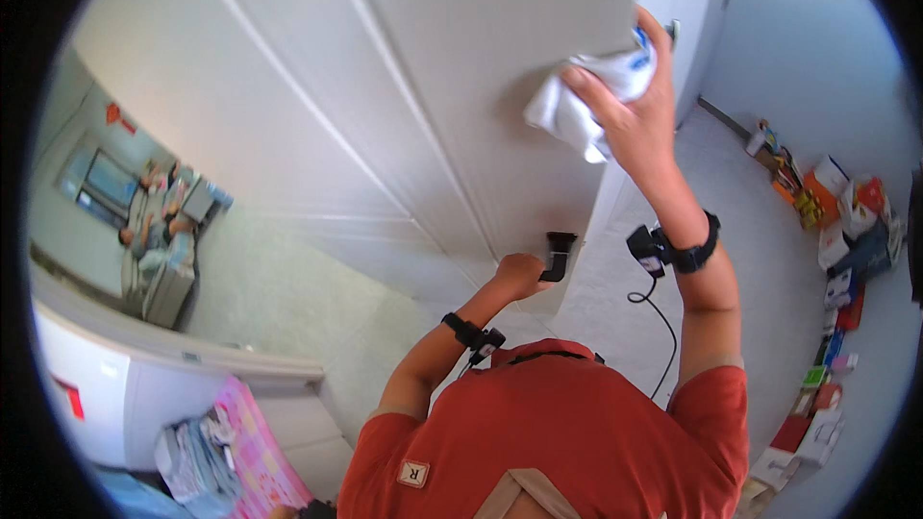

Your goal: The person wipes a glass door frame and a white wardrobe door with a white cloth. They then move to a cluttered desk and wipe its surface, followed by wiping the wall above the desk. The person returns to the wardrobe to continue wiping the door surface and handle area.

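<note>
Before me stands a white panelled door (461, 79) with grooved lines. My right hand (638, 112) is raised at its upper free edge, gripping a crumpled white cloth (570, 112) with a blue patch. The thumb presses the cloth to the door's face, while the fingers reach round the edge. Lower down, my left hand (520, 275) is closed around the black door handle (557, 259). Each wrist carries a black strap with a small device.
Boxes and bags (840, 231) line the wall on the right. At the left, people sit or lie on a sofa (162, 288) in another room. Folded clothes (198, 458) and a pink patterned cloth (256, 447) lie at the lower left. A cable (670, 335) hangs from my right wrist device.
</note>
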The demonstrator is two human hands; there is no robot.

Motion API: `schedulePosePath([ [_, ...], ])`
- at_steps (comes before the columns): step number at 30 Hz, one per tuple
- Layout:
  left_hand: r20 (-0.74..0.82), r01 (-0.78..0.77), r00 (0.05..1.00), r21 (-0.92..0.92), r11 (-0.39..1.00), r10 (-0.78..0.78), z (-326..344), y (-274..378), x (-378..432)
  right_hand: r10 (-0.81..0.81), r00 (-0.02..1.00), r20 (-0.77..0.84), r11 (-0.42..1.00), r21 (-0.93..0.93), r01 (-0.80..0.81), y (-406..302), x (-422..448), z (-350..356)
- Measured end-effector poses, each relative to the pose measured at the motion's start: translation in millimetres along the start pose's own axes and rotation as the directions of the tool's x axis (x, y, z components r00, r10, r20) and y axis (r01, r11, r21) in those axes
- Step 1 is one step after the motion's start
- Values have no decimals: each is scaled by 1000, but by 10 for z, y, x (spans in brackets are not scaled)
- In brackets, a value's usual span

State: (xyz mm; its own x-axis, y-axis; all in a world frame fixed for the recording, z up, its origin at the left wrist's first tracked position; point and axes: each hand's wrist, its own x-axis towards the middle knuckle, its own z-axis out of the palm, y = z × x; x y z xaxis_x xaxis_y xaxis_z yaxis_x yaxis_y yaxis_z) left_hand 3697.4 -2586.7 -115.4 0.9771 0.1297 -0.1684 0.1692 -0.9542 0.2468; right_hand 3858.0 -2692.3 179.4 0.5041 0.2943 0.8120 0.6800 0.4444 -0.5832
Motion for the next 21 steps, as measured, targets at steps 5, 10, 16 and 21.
schedulePosePath([
  [5, -46, -2, 999, -20, 1000, 1, 140, -112, -67, -85, 995, 59, 988, -123, 92, -352, 237, -1],
  [10, -25, 27, 999, -48, 998, -28, 11, -120, 36, -205, 977, 50, 961, -181, 211, -392, 920, 23],
  [16, 23, 24, 999, 8, 1000, -24, -83, -98, 83, -292, 950, 107, 956, 26, 291, -838, 1496, -97],
  [21, 17, 13, 1000, 1, 1000, -13, -90, -66, 132, -463, 865, -191, 884, -165, 437, -577, 1516, 116],
])
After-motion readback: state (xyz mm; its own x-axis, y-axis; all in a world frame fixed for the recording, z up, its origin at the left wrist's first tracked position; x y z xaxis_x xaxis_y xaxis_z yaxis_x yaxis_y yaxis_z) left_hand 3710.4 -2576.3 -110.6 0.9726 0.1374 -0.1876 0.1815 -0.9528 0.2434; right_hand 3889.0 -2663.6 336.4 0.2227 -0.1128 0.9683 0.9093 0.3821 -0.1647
